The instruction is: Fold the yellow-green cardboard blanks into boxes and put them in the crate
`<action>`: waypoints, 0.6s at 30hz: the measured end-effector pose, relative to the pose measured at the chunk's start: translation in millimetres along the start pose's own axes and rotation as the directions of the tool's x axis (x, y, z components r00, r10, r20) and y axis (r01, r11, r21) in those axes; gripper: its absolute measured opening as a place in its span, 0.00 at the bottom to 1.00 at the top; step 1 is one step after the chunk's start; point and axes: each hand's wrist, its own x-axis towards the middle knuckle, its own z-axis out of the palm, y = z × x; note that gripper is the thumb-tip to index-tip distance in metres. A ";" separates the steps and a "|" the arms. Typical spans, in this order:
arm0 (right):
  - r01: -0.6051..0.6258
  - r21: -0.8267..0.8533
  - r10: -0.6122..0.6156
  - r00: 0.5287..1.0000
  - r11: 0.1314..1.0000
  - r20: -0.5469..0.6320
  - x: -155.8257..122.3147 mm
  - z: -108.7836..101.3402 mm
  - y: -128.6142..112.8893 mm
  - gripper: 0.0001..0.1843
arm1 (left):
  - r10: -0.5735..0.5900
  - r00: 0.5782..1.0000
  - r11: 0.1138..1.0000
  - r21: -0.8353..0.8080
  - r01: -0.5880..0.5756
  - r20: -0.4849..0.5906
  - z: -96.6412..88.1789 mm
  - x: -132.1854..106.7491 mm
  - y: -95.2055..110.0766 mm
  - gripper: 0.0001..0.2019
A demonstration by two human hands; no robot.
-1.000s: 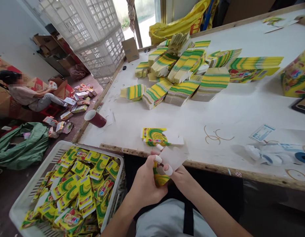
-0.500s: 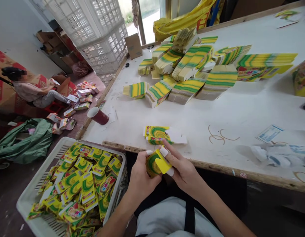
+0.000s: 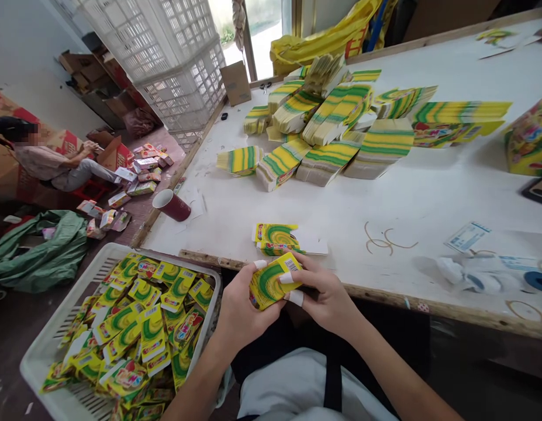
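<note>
Between my two hands is a small yellow and green carton (image 3: pixel 271 282), held tilted just off the table's front edge, its barcode end toward the right. My left hand (image 3: pixel 244 307) grips its left side, thumb on the top edge and fingers beneath. My right hand (image 3: pixel 327 295) pinches the right end. White tape wraps several fingertips. Just beyond my hands, another carton (image 3: pixel 275 237) with white flaps lies on the table. To the left, a white plastic basket (image 3: pixel 38 342) holds a heap of similar cartons (image 3: pixel 154 330).
Bundles of flat cartons (image 3: pixel 336 114) are piled on the white table (image 3: pixel 235 204). A dark red paper cup (image 3: pixel 176 206) stands on the left, rubber bands (image 3: pixel 387 238) and a tape roll (image 3: pixel 538 282) lie on the right. A person (image 3: pixel 55 158) sits on the far left near stacked crates (image 3: pixel 178 76).
The carton's yellow end flap, raised before, is now folded in and that end looks closed. My right fingers have moved onto the barcode end. The view has shifted slightly.
</note>
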 end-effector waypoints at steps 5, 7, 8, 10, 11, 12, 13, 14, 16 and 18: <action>-0.140 -0.055 0.137 0.990 0.989 -0.045 13.8 4.8 11.4 0.32 | -0.188 0.949 0.971 0.096 0.218 -0.252 -41.8 -15.2 -44.1 0.26; -0.194 -0.338 0.152 0.977 0.921 -0.147 24.3 1.8 25.2 0.25 | -0.130 0.825 0.887 0.307 0.345 -0.550 -70.1 -23.1 -67.9 0.29; -0.216 -0.466 0.152 0.974 0.858 -0.170 29.5 0.5 32.5 0.22 | -0.113 0.778 0.837 0.363 0.410 -0.618 -82.3 -27.1 -78.0 0.32; -0.238 -0.608 0.176 0.971 0.758 -0.160 37.7 -0.4 44.6 0.21 | -0.120 0.726 0.799 0.369 0.475 -0.677 -96.6 -34.3 -90.8 0.33; -0.240 -0.630 0.185 0.971 0.738 -0.152 40.4 0.1 48.7 0.22 | -0.160 0.726 0.816 0.324 0.478 -0.669 -97.3 -37.2 -93.1 0.33; -0.239 -0.634 0.188 0.971 0.735 -0.148 42.0 1.1 51.3 0.22 | -0.220 0.735 0.849 0.245 0.468 -0.641 -93.4 -39.3 -92.5 0.32; -0.238 -0.631 0.185 0.971 0.738 -0.150 42.5 2.3 52.6 0.22 | -0.292 0.756 0.884 0.137 0.447 -0.586 -85.8 -40.2 -89.7 0.30; -0.238 -0.632 0.182 0.971 0.738 -0.154 42.3 3.7 53.0 0.23 | -0.359 0.783 0.905 0.016 0.425 -0.509 -75.1 -39.8 -85.2 0.28; -0.243 -0.634 0.175 0.970 0.734 -0.170 40.4 5.9 52.5 0.24 | -0.426 0.844 0.904 -0.194 0.381 -0.327 -50.0 -34.9 -73.3 0.26; -0.246 -0.637 0.164 0.969 0.730 -0.186 38.5 7.1 52.3 0.24 | -0.375 0.908 0.909 -0.269 0.320 -0.187 -27.2 -26.6 -60.5 0.23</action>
